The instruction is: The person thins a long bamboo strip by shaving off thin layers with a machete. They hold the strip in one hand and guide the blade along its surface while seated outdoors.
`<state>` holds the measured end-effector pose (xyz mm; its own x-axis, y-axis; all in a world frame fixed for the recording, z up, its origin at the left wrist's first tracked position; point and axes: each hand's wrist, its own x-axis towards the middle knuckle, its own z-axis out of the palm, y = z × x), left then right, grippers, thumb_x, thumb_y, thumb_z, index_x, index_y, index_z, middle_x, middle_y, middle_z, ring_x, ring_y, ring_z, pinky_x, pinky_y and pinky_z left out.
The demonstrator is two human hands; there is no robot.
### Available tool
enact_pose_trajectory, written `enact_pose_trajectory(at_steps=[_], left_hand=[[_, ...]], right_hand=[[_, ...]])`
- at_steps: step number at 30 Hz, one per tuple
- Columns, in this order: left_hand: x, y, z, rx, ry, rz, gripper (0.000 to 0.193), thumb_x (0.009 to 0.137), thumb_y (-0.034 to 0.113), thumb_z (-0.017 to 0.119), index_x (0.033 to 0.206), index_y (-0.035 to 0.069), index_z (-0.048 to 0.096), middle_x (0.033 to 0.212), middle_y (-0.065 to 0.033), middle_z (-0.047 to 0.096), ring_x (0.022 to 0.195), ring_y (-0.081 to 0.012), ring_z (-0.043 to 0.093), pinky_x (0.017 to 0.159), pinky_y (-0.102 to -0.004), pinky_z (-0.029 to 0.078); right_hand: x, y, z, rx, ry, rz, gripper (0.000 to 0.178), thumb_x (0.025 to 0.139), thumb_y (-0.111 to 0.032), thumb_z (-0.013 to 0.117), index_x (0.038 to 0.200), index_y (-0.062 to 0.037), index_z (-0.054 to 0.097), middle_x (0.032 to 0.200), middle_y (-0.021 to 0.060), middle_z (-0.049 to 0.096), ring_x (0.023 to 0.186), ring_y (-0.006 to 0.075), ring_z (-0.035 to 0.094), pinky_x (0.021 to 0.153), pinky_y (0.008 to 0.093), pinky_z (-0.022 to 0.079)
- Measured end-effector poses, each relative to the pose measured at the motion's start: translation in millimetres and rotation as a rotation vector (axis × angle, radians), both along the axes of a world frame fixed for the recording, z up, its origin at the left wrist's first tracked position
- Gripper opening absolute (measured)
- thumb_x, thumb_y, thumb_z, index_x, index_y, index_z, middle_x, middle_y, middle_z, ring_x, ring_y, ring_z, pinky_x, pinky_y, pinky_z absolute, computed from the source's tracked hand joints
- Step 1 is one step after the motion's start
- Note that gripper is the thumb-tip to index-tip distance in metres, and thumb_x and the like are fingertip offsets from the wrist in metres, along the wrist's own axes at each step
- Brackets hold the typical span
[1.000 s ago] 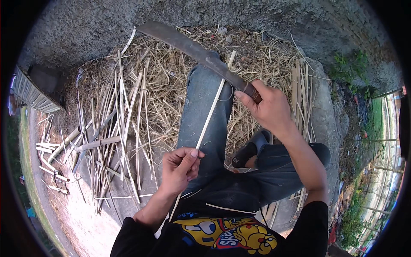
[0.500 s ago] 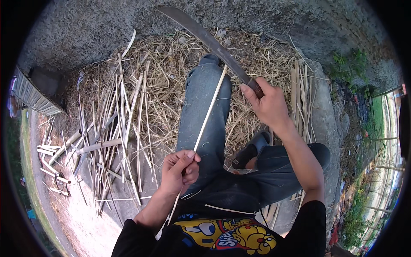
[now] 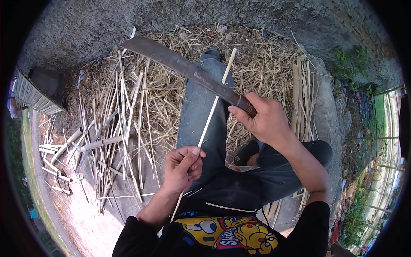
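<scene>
My left hand (image 3: 185, 167) is closed round a thin pale bamboo strip (image 3: 208, 123), which slants up and away over my jeans-clad leg (image 3: 195, 103). Its lower end runs back beneath my wrist toward my shirt. In my right hand (image 3: 269, 119) is the dark wooden handle of a machete (image 3: 171, 62). The long, broad blade points to the far left and crosses over the strip, hiding a short piece of it. Whether the edge touches the strip I cannot tell. Another short strip (image 3: 231, 207) lies across my lap.
Many split bamboo strips (image 3: 124, 128) lie heaped on the left, with thicker bamboo pieces (image 3: 102, 143) among them. Straw-like shavings (image 3: 165, 98) cover the ground ahead. More strips (image 3: 302, 96) rest at the right, and a rough grey wall (image 3: 192, 19) stands at the far side.
The machete has come nearer and swung left and flatter, now crossing the strip lower down. My left hand keeps its grip on the strip, almost in place.
</scene>
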<state>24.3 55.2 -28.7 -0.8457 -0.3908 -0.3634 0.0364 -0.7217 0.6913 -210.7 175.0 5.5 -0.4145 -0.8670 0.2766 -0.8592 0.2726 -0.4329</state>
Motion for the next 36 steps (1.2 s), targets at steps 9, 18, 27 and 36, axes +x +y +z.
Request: enact_pose_trajectory(at_steps=[9,18,27,36], left_hand=[[5.7,3.5,-7.7,-0.130,-0.045,0.014,0.022,0.105,0.015,0.058,0.099,-0.003,0.068,0.064,-0.0012,0.051,0.044,-0.0041,0.036,0.040,-0.0223,0.025],[-3.2,3.9,-7.2,-0.179,-0.021,0.049,0.022,0.104,0.015,0.060,0.099,-0.004,0.069,0.064,-0.0010,0.052,0.044,-0.0041,0.038,0.040,-0.0218,0.027],[-7.7,-4.5,-6.0,-0.163,-0.037,0.024,0.022,0.104,0.015,0.059,0.099,-0.004,0.069,0.064,-0.0016,0.053,0.043,-0.0039,0.038,0.039,-0.0220,0.027],[0.6,-12.8,7.1,0.079,0.017,0.002,0.024,0.106,0.017,0.056,0.096,-0.002,0.067,0.062,0.0001,0.046,0.041,-0.0041,0.031,0.038,-0.0222,0.022]], right_hand=[[15.3,5.0,-5.7,0.010,0.196,0.022,0.050,0.087,-0.057,0.073,0.093,-0.0079,0.066,0.064,0.0081,0.062,0.050,0.0286,0.064,0.046,0.0386,0.050],[38.1,10.6,-7.2,0.046,0.131,0.228,0.051,0.084,-0.058,0.075,0.087,-0.0082,0.066,0.062,0.0070,0.060,0.052,0.0263,0.066,0.046,0.0389,0.051],[9.9,-6.5,-13.1,-0.003,-0.019,0.047,0.051,0.084,-0.057,0.076,0.090,-0.0071,0.064,0.068,0.0102,0.064,0.051,0.0305,0.065,0.046,0.0393,0.051],[-43.0,-23.1,-11.6,-0.094,-0.027,-0.073,0.050,0.089,-0.058,0.070,0.089,-0.0078,0.064,0.061,0.0091,0.060,0.051,0.0310,0.065,0.047,0.0408,0.051]])
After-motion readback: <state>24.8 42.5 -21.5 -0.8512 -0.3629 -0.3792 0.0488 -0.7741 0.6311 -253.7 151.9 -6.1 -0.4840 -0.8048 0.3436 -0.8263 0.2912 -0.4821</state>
